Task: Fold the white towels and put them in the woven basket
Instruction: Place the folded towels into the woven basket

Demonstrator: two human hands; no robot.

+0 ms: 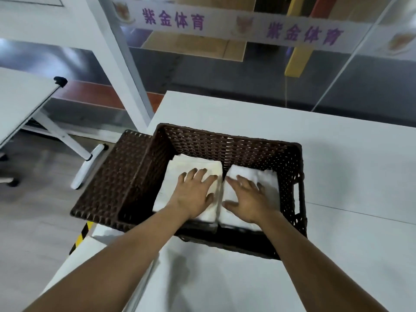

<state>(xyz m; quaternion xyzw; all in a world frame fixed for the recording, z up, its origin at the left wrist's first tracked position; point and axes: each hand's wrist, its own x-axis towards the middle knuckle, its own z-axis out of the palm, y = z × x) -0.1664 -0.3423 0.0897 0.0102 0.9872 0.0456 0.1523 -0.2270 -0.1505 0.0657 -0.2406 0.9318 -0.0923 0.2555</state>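
Observation:
A dark brown woven basket (227, 143) stands on the white table, its lid hanging open to the left. Two folded white towels lie side by side inside it. My left hand (194, 192) presses flat on the left towel (180, 164), fingers spread and straight. On the right towel (267, 179) my right hand (246, 199) lies flat, its fingers spread too. Both forearms reach in over the basket's near wall, which hides the towels' near edges.
The white table (360, 176) runs to the right and toward me, and white cloth (202, 278) lies on it under my arms. The basket lid (105, 181) overhangs the table's left edge. A folding table (22, 102) stands at left; glass wall behind.

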